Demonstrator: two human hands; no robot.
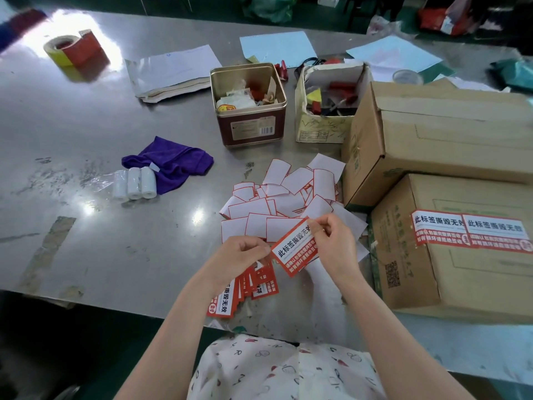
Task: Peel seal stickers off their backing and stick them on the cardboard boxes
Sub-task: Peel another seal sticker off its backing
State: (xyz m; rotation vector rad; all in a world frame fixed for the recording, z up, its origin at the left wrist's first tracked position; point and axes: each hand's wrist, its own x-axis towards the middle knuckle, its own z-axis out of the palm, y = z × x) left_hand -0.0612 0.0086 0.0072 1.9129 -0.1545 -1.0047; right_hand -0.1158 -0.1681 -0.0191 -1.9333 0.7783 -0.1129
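A red and white seal sticker [295, 249] is held over the metal table between both hands. My left hand [239, 255] grips its left end, along with a fanned stack of more stickers [245, 287] below. My right hand [334, 243] pinches the sticker's upper right corner. A pile of peeled white backing papers [288, 197] lies just behind the hands. To the right stands a cardboard box [450, 264] with two seal stickers [470, 235] stuck side by side on its top. A second, larger cardboard box [432, 134] stands behind it.
A square metal tin [248, 108] and a torn paper box [326, 111] of odds and ends stand mid-table. A purple cloth [173, 160] and three white rolls [135, 183] lie to the left. A tape roll [72, 50] sits far left; loose papers [178, 67] at the back.
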